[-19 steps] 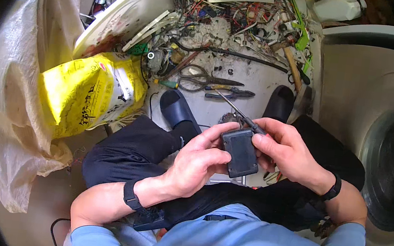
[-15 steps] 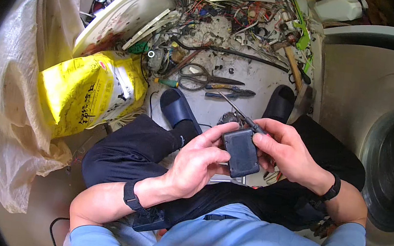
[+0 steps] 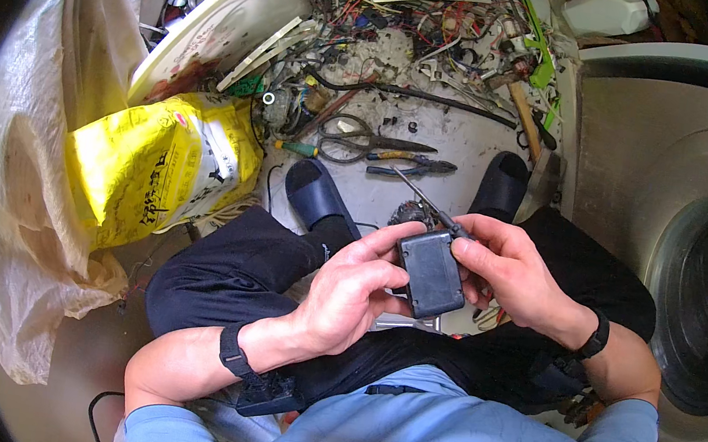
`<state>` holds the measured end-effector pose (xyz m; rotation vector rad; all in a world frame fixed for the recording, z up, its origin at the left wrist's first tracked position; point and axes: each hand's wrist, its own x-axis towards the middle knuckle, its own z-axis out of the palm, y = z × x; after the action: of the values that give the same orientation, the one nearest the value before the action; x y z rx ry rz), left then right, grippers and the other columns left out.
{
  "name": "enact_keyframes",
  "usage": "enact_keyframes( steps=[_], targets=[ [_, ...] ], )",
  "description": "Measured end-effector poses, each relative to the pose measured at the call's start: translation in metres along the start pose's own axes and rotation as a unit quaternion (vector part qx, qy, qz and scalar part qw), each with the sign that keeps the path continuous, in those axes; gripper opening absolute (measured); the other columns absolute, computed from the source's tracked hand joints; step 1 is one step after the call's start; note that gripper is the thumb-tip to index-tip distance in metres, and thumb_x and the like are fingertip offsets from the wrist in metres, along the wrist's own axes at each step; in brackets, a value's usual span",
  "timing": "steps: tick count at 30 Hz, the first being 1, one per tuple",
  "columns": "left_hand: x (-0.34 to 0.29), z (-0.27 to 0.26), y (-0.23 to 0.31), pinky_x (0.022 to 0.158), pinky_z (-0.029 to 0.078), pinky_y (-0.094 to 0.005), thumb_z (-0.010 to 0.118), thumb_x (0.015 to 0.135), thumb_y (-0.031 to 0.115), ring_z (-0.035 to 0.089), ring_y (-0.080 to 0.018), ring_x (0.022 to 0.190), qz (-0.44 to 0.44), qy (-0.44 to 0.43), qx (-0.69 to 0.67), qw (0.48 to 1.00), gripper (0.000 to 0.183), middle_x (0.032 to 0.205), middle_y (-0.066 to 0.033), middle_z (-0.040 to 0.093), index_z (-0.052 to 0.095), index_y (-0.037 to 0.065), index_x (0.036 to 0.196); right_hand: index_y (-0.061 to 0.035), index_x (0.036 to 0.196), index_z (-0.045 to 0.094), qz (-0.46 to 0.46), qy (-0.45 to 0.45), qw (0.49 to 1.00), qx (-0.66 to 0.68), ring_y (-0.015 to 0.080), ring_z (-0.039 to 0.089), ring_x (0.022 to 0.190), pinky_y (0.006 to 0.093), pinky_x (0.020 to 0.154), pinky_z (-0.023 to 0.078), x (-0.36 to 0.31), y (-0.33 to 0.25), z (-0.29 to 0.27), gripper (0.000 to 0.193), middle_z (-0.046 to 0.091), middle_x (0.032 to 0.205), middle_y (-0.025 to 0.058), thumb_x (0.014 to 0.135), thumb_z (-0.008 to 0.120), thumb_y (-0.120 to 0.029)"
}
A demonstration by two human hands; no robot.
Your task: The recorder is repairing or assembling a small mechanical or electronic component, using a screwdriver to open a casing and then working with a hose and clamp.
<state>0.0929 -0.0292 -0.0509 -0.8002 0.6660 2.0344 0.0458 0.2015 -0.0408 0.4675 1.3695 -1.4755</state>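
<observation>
Over my lap, a small black plastic box [image 3: 430, 276] with screws at its corners sits between my hands. My left hand [image 3: 352, 284] grips it from the left, thumb and fingers along its edge. My right hand [image 3: 514, 272] holds a screwdriver [image 3: 428, 196] by its dark handle, with the shaft slanting up and left, away from the box. My right thumb also rests at the box's upper right corner. What my right fingers do beneath is hidden. Beyond the box lie pliers [image 3: 414, 167] and large scissors [image 3: 364, 141] on the floor.
A heap of wires and scrap parts [image 3: 421, 35] spreads across the far floor. A hammer [image 3: 526, 114] lies at its right. On the left stand a yellow bag [image 3: 162, 166] and a white tub [image 3: 209, 35]; a round-doored appliance [image 3: 702, 299] is at the right. Slippers [image 3: 315, 191] flank the tools.
Almost nothing differs. The box and both hands have shifted very slightly, and the whole view has moved a little; both grips are the same.
</observation>
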Motion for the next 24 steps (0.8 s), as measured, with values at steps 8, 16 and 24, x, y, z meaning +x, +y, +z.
enact_keyframes(
  steps=[8,16,24],
  targets=[
    [0.007,0.0,0.002,0.095,0.061,-0.0441,0.062,0.094,0.004,0.065,-0.0229,0.118,-0.016,-0.003,0.044,0.999,0.055,0.13,-0.0141,0.059,0.044,-0.001,0.146,0.0007,0.13,0.064,-0.012,-0.01,1.0,0.011,0.0048,0.055,0.063,0.0241,0.054,0.044,-0.002,-0.001,0.003,0.034,0.06,0.077,-0.0019,0.104,0.063,-0.021],
    [0.012,0.006,0.0,0.054,0.057,-0.027,0.078,0.09,0.005,0.073,-0.0207,0.081,-0.01,-0.01,0.15,0.989,0.06,0.117,-0.0122,0.066,0.041,0.006,0.137,0.0002,0.138,0.064,-0.059,-0.008,0.997,-0.05,0.004,0.054,0.063,0.0235,0.055,0.043,-0.006,-0.007,0.005,0.038,0.061,0.079,-0.0038,0.103,0.068,-0.014],
    [0.01,0.01,0.008,0.069,0.064,-0.0332,0.078,0.091,0.004,0.073,-0.0197,0.096,-0.054,-0.047,0.163,0.984,0.058,0.124,-0.0107,0.066,0.05,0.006,0.142,-0.0008,0.144,0.06,-0.115,0.02,0.987,-0.106,0.0045,0.055,0.064,0.0227,0.059,0.047,-0.016,-0.02,-0.004,0.04,0.061,0.083,-0.0032,0.107,0.058,-0.017]
  ],
)
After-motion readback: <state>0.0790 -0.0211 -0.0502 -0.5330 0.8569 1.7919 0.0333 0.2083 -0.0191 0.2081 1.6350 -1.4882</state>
